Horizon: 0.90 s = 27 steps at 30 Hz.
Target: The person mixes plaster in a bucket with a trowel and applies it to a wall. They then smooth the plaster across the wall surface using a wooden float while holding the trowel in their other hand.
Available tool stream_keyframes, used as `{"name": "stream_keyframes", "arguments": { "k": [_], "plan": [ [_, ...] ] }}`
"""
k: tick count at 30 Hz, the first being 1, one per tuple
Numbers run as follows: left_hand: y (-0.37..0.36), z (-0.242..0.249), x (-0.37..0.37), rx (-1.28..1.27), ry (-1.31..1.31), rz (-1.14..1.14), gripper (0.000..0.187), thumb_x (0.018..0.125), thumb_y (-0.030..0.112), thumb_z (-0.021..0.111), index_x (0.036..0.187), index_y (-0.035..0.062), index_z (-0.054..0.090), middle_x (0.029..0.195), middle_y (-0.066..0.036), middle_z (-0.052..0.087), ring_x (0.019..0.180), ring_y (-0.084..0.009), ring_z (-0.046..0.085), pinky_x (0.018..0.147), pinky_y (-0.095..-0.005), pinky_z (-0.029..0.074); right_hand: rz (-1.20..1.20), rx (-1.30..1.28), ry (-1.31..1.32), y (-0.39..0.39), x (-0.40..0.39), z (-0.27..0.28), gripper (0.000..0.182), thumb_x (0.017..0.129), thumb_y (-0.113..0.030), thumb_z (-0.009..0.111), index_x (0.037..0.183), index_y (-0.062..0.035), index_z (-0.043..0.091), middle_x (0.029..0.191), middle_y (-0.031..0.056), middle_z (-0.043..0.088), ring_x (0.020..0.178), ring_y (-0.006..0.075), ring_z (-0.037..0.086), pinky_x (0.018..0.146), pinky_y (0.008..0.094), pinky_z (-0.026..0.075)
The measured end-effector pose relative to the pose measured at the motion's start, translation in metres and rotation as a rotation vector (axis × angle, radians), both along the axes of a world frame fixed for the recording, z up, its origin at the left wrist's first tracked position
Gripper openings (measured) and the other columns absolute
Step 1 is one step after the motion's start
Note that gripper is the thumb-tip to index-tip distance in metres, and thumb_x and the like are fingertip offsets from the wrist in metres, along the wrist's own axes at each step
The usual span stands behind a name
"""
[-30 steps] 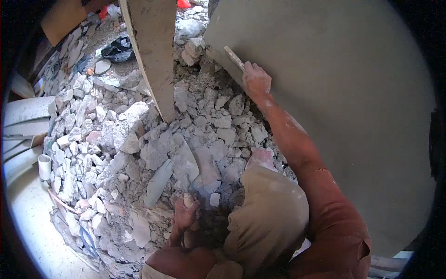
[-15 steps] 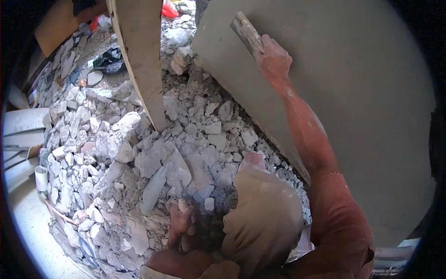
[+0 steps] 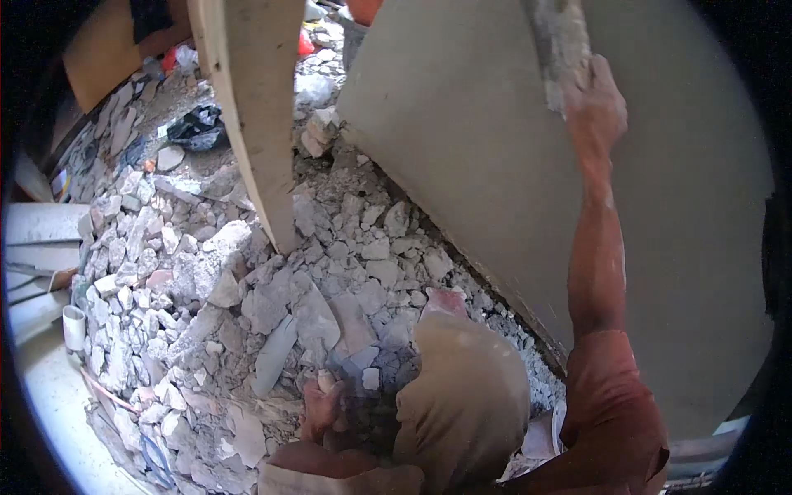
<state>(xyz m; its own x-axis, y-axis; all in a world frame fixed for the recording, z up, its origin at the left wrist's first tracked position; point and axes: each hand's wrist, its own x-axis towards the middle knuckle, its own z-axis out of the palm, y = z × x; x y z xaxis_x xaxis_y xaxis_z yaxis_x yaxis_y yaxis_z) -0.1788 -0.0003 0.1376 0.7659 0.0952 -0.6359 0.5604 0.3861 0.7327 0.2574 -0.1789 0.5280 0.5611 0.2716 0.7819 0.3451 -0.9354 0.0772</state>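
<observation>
My right hand [image 3: 596,111] is closed around a long, narrow plastering float [image 3: 566,37], its surface crusted with pale dried material. The tool looks slightly blurred and lies against a large, smooth grey-plastered wall [image 3: 462,115], near the top of the view. My right arm is stretched up along that wall. My left hand cannot be seen. Low in the middle, what looks like my bare foot [image 3: 322,404] rests on the rubble beside my trousered knee [image 3: 466,388].
Broken concrete rubble [image 3: 363,239] covers the ground along the wall's lower edge. An upright wooden board [image 3: 260,115] stands in it. At left are a short white pipe [image 3: 74,328] and stacked pale planks [image 3: 45,224]. A black plastic bag [image 3: 198,128] lies further back.
My right hand has moved right and slightly up across the wall with the float. The float has turned from a slant to nearly upright. My view has shifted slightly.
</observation>
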Motion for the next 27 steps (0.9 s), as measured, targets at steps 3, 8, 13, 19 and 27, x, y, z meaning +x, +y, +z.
{"name": "stream_keyframes", "arguments": {
  "k": [3,8,13,19,27],
  "plan": [
    [-0.006,0.000,0.003,-0.104,-0.093,0.098,0.019,0.081,0.013,0.070,0.092,0.0021,0.060,0.072,-0.004,0.061,0.058,-0.0135,0.057,0.053,-0.0293,0.046,0.073,0.072,0.029,0.015,-0.004,-0.025,0.025,0.084,-0.029,0.068,0.100,-0.0111,0.059,0.086,0.0123,0.065,0.078,0.0321,0.063,0.068,0.0425,0.049],
    [-0.004,0.017,0.008,-0.010,-0.042,0.109,0.029,0.082,0.013,0.070,0.105,0.0015,0.055,0.075,-0.004,0.061,0.061,-0.0125,0.057,0.054,-0.0288,0.047,0.275,-0.086,-0.002,0.078,0.028,-0.149,0.015,0.082,-0.021,0.068,0.093,-0.0137,0.059,0.080,0.0074,0.062,0.075,0.0305,0.064,0.063,0.0423,0.051],
    [0.000,0.030,0.015,0.117,-0.010,0.056,0.029,0.082,0.010,0.070,0.104,0.0006,0.054,0.074,-0.004,0.061,0.061,-0.0125,0.058,0.054,-0.0283,0.047,0.334,-0.163,0.171,0.117,0.062,-0.270,0.012,0.083,-0.016,0.064,0.090,-0.0148,0.055,0.080,0.0052,0.060,0.075,0.0288,0.064,0.062,0.0437,0.053],
    [-0.005,0.015,0.008,0.063,-0.059,0.108,0.026,0.083,0.008,0.070,0.102,0.0010,0.054,0.072,-0.004,0.060,0.056,-0.0120,0.057,0.050,-0.0278,0.047,0.310,-0.259,0.268,0.124,0.081,-0.319,0.013,0.083,-0.014,0.060,0.093,-0.0145,0.052,0.084,0.0079,0.061,0.079,0.0305,0.065,0.064,0.0451,0.054],
    [-0.006,-0.010,0.000,0.007,-0.075,0.004,0.028,0.083,0.008,0.070,0.105,-0.0007,0.054,0.079,-0.004,0.062,0.069,-0.0111,0.059,0.060,-0.0279,0.048,0.168,-0.263,0.330,0.115,0.091,-0.326,0.008,0.086,-0.013,0.055,0.094,-0.0141,0.053,0.088,0.0084,0.063,0.084,0.0320,0.067,0.066,0.0478,0.055]
  ]
}}
